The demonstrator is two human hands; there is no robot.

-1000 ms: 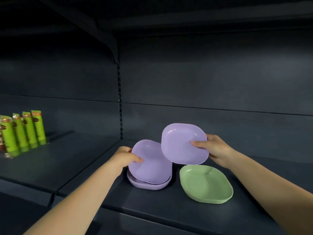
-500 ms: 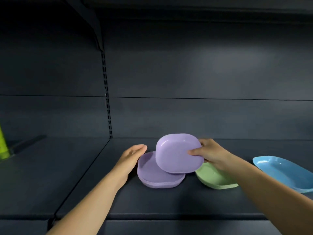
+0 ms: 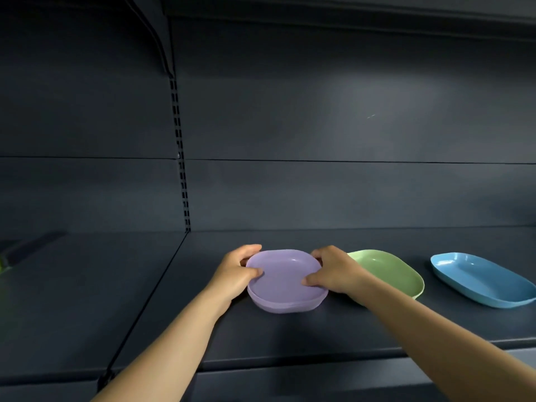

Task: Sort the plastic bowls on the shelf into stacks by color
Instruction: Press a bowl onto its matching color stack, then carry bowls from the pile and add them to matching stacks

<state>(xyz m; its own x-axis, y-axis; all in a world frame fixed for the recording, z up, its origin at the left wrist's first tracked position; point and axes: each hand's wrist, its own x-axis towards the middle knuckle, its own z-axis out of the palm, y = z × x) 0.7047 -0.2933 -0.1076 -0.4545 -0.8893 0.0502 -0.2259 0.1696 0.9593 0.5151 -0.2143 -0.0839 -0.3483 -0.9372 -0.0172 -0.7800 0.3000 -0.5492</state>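
Both hands clasp the purple bowl stack (image 3: 285, 281) from opposite sides in the head view: left hand (image 3: 236, 274) on its left rim, right hand (image 3: 332, 272) on its right, thumbs over the edge, seemingly squaring the nested bowls. Just right of the right hand sits the green bowl (image 3: 391, 271), with the blue bowl (image 3: 481, 278) farther right on the shelf (image 3: 290, 338).

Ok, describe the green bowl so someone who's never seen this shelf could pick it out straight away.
Look along the dark shelf to the row of three colours of bowl near its back wall. The green bowl is the middle one, a single shallow bowl partly behind the right hand. It sits between the purple stack held by both hands and the lone blue bowl farther right.
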